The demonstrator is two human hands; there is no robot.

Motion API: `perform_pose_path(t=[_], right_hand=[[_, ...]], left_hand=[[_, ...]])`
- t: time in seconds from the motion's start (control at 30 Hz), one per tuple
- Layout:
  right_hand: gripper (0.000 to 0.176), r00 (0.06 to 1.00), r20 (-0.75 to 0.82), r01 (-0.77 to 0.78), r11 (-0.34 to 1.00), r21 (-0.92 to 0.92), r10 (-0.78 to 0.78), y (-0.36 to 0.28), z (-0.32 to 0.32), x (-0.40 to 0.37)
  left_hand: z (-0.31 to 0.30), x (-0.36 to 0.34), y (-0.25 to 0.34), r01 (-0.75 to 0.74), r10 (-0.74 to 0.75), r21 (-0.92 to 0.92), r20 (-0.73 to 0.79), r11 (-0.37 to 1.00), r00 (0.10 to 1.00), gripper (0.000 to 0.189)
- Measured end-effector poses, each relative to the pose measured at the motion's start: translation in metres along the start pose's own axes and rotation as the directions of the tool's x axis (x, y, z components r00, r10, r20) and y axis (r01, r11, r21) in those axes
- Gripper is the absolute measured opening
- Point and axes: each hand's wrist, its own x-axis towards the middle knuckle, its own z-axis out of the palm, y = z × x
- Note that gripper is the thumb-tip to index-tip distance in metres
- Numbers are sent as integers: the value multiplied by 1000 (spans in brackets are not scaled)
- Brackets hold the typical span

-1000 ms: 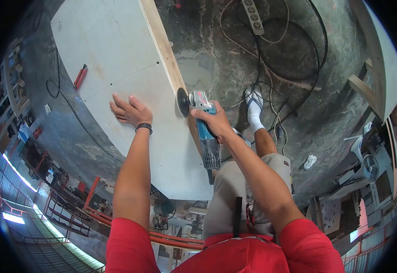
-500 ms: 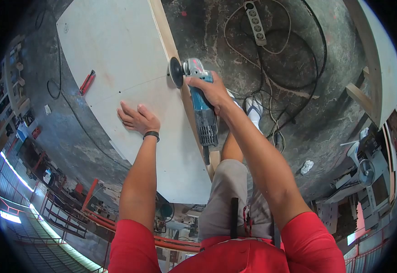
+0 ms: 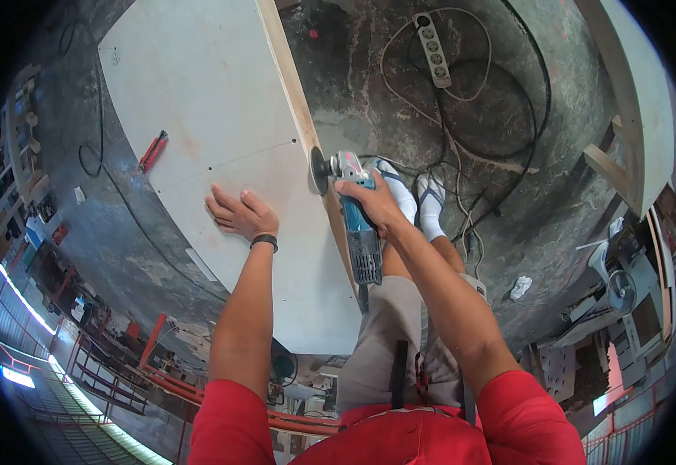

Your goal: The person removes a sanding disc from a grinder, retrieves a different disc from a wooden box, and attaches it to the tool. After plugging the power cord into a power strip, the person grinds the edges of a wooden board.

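Observation:
My right hand (image 3: 373, 201) is wrapped round a blue and grey angle grinder (image 3: 361, 225). The grinder's round dark disc (image 3: 318, 171) stands on edge right at the long wooden side of a large white panel (image 3: 276, 271). My left hand (image 3: 242, 215) lies flat on the panel's face with its fingers spread, a dark band on the wrist. A red utility knife (image 3: 153, 152) rests near the panel's left edge, beyond my left hand. A thin line with small dark holes crosses the panel ahead of my fingers.
A white power strip (image 3: 433, 50) with looped cables lies on the concrete floor (image 3: 353, 85), ahead to the right. My sandalled feet (image 3: 431, 205) stand beside cords. A curved white wooden piece (image 3: 648, 101) is at far right, near a fan (image 3: 622, 290).
My right hand has brought the grinder back toward me along the panel's edge and slightly right. My left hand stays flat on the panel; the view has shifted a little.

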Motion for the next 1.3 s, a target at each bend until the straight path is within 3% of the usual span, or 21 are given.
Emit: perform_pose_path(t=[0.2,0.27,0.33,0.37,0.53,0.6,0.7,0.8,0.83,0.87,0.93,1.07,1.2,1.3], right_hand=[[66,994,25,104,994,-11,-104,-92,23,14],[56,990,2,144,989,-17,-144,-115,30,24],[44,980,94,173,984,36,-176,-136,35,33],[35,980,69,186,981,45,-189,-143,38,35],[53,971,140,192,981,31,-194,-119,27,48],[55,989,27,143,988,64,-145,-93,23,40],[65,996,4,88,996,-5,-88,-56,14,26],[66,999,-35,4,1000,31,-3,-25,7,22],[66,999,-32,-32,999,26,33,-26,6,19],[66,998,-28,-63,998,17,63,-31,6,18],[65,999,-17,-44,999,9,44,-61,12,17],[64,999,6,32,999,38,-32,-117,29,35],[66,998,25,54,998,30,-55,-192,43,46],[71,993,30,117,993,24,-118,-212,49,81]], left_hand=[[-3,1,2,6,-6,10,26,1000,1000,71],[0,0,1,-25,27,40,-44,999,999,66],[-2,0,2,-26,28,51,-42,998,999,66],[-3,1,3,-34,36,64,-32,997,999,66],[-4,1,3,-34,34,63,-14,997,999,66],[-3,0,-2,-33,33,74,1,997,999,66],[-6,11,-5,-21,21,16,37,1000,999,66],[-27,43,3,-117,124,-54,140,992,982,65],[-23,70,14,-197,211,-159,78,968,974,64],[-18,100,28,-277,287,-258,2,925,958,63],[-10,163,64,-343,333,-249,-81,906,939,59],[18,248,122,-255,241,-234,-91,938,966,58],[25,252,135,-188,177,-78,-132,979,975,59],[23,252,137,-178,169,-65,-121,982,978,60]])
